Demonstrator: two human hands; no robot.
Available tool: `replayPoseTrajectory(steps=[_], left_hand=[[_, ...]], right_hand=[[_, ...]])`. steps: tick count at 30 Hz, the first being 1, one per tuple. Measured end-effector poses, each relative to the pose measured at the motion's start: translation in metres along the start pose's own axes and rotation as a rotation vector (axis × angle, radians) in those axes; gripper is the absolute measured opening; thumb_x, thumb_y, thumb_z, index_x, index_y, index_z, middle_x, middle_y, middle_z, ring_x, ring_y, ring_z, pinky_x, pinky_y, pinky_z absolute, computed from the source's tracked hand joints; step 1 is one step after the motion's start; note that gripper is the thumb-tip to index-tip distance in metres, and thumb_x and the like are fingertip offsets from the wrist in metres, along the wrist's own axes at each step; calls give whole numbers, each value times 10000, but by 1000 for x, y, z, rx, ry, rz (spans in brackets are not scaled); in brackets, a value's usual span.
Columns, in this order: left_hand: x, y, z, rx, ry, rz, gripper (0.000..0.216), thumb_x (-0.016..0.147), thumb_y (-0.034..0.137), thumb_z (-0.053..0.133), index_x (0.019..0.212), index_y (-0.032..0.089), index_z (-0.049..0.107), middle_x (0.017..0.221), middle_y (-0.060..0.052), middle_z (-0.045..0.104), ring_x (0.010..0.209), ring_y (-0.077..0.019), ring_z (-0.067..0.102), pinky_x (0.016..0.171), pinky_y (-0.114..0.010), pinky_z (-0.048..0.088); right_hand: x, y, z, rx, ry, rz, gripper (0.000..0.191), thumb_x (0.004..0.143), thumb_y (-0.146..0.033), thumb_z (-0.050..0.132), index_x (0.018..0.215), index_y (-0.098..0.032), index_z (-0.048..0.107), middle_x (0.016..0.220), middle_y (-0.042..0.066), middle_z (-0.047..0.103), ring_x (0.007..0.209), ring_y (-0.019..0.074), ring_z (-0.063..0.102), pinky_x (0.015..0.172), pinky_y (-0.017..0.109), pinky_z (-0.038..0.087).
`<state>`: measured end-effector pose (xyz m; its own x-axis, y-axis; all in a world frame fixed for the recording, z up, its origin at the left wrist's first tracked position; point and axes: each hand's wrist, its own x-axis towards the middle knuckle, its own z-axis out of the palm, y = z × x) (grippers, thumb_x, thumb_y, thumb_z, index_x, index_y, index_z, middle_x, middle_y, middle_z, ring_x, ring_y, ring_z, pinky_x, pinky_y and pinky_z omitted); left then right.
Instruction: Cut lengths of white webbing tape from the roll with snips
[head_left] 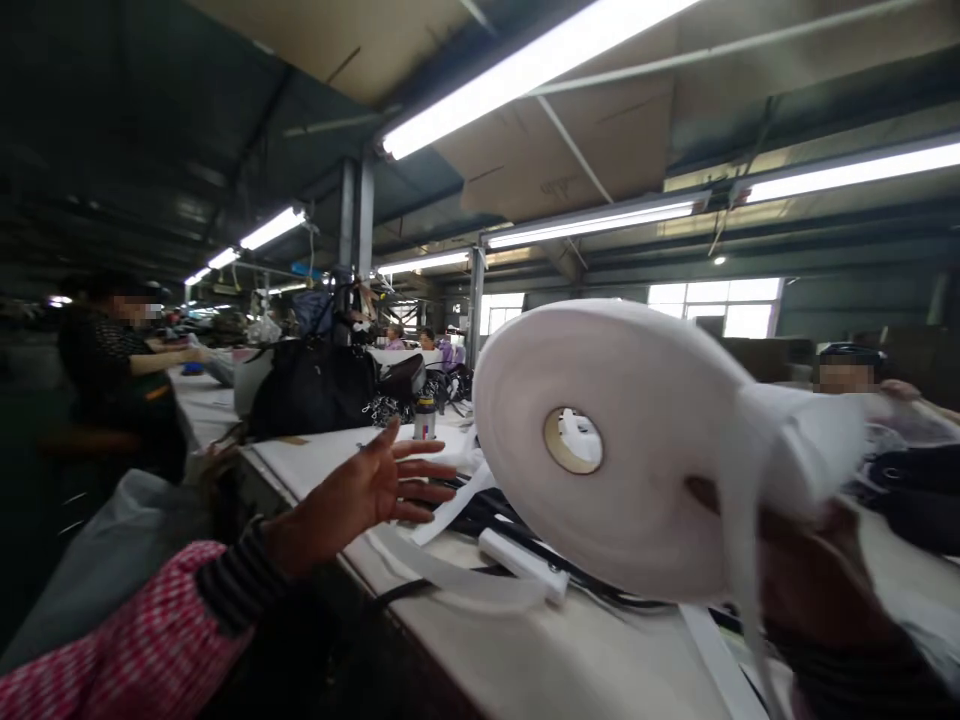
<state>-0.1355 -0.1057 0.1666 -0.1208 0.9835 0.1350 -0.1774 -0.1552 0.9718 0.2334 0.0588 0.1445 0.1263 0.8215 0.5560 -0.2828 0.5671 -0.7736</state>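
A large roll of white strip material (645,400) with a round cardboard core is held up above the table on the right. My right hand (814,550) grips its lower right side, the thumb on the flat face and the other fingers mostly hidden behind it. A loose white strip (742,560) hangs down from the roll past that hand. Over the table's left edge my left hand (375,485) reaches out with fingers spread, holding nothing. White strips and a white tube-like piece (525,562) lie below the roll, beside black strips (480,515).
A can (424,418) stands on the table (585,650), near black bags (315,390) and small metal parts. One person (112,360) works at the left, another (851,370) behind the table at right. Dark bags (919,490) lie at right.
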Motion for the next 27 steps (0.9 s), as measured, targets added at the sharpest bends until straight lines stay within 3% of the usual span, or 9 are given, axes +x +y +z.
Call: replayPoseTrajectory(steps=[2, 4, 6, 9, 12, 16, 22, 25, 27], left_hand=[[13, 17, -19, -129, -35, -3, 911, 883, 771, 591, 1473, 82, 506, 1415, -304, 614, 1212, -468, 666, 831, -498, 612], [20, 30, -38, -190, -40, 24, 940, 893, 770, 575, 1513, 75, 453, 1376, -307, 640, 1189, -474, 678, 844, -535, 606], [19, 35, -54, -218, -25, 62, 912, 909, 757, 567, 1498, 66, 489, 1304, -279, 694, 1125, -433, 716, 878, -514, 603], [7, 28, -72, -232, 8, 77, 789, 927, 691, 610, 1429, 82, 590, 1269, -223, 732, 1103, -383, 733, 938, -458, 593], [-8, 8, -84, -181, 139, 28, 608, 896, 473, 760, 1363, 101, 649, 1195, -183, 773, 1050, -359, 758, 915, -418, 609], [-23, -25, -91, -214, 308, -102, 596, 776, 208, 851, 1321, 58, 663, 1059, -200, 801, 899, -361, 785, 859, -453, 637], [-35, -52, -87, -261, 378, 64, 806, 735, 152, 886, 1473, 144, 561, 1184, -181, 777, 966, -356, 780, 907, -465, 639], [-35, -58, -82, -272, 462, 111, 873, 718, 148, 899, 1508, 182, 529, 1228, -164, 766, 1027, -354, 767, 892, -439, 648], [-34, -60, -77, -275, 522, 139, 874, 713, 158, 904, 1504, 202, 536, 1262, -150, 755, 1067, -352, 755, 869, -422, 656]], right_hand=[[-13, -12, 35, -202, -169, -215, 411, 585, -364, 974, 858, -137, 766, 706, 45, 678, 586, 197, 603, 469, 299, 498], [-29, -14, 68, -349, -398, -578, 284, 750, -374, 854, 889, -154, 739, 748, 46, 659, 606, 187, 589, 501, 303, 481], [-47, -6, 92, -407, -576, -931, 133, 891, -258, 655, 959, -152, 695, 825, 70, 654, 690, 205, 602, 601, 337, 494], [-69, 13, 109, -515, -704, -1325, 281, 924, -64, 435, 1075, -92, 671, 916, 125, 685, 857, 259, 637, 768, 416, 487], [-79, 26, 115, -558, -797, -1550, 327, 991, -51, 384, 1123, -46, 683, 991, 145, 707, 954, 273, 646, 821, 434, 452], [-75, 38, 123, -573, -815, -1588, 392, 1044, -79, 332, 1090, -77, 722, 1006, 112, 721, 969, 245, 618, 884, 439, 413], [-69, 73, 120, -647, -707, -1519, 340, 1007, -42, 443, 1161, -151, 726, 1161, 110, 709, 1124, 297, 557, 1026, 516, 354], [-65, 87, 118, -816, -581, -1374, 415, 979, -22, 482, 1331, -163, 649, 1411, 192, 592, 1316, 395, 469, 1021, 562, 372], [-60, 95, 119, -869, -450, -1181, 509, 985, -71, 482, 1485, -160, 518, 1535, 253, 462, 1393, 447, 401, 1017, 619, 397]])
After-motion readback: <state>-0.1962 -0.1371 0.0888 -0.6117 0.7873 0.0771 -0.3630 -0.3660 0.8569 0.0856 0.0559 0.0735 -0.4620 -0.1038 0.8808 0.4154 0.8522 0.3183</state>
